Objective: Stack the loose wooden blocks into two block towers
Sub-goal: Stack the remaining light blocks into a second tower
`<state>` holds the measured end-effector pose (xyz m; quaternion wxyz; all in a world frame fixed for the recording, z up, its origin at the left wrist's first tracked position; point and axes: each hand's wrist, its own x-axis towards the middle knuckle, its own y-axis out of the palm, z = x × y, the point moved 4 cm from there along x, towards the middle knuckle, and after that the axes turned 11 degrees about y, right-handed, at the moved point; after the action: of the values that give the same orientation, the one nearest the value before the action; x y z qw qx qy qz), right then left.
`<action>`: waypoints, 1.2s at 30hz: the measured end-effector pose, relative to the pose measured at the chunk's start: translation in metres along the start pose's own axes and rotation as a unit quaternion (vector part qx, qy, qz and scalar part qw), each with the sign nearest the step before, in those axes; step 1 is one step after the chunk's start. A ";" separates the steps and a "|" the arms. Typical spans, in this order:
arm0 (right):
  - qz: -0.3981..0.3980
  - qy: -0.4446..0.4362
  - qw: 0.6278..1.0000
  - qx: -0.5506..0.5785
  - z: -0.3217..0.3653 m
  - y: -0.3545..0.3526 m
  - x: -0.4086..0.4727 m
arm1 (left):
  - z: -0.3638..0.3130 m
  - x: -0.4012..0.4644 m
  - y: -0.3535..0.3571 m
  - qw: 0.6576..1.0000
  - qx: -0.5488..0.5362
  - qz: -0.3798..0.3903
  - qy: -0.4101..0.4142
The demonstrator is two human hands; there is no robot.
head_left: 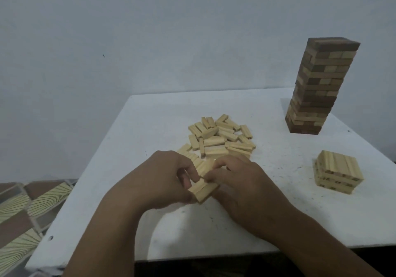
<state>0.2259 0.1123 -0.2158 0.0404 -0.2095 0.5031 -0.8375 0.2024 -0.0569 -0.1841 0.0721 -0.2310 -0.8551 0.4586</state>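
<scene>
A pile of loose pale wooden blocks [220, 138] lies in the middle of the white table [150, 122]. Just in front of the pile, my left hand [165, 178] and my right hand [240, 180] together grip a small set of pale blocks [203, 190] held side by side, fingers curled round them from both ends. A tall tower of mixed dark and pale blocks [319, 88] stands at the back right. A short stack of pale blocks [337, 171], a few layers high, sits at the right edge.
The table's front edge runs just below my forearms, and its left edge drops to a patterned tiled floor [27, 208]. A plain wall rises behind the table. Small dark specks mark the tabletop.
</scene>
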 end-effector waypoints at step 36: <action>0.044 0.114 0.992 0.020 -0.081 -0.068 -0.059 | -0.082 0.057 0.070 0.990 -0.024 0.038 0.136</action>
<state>0.2572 0.2286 -0.2085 0.0239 -0.0888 0.4964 -0.8632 0.2022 0.0642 -0.1994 0.1647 -0.3249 -0.8388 0.4047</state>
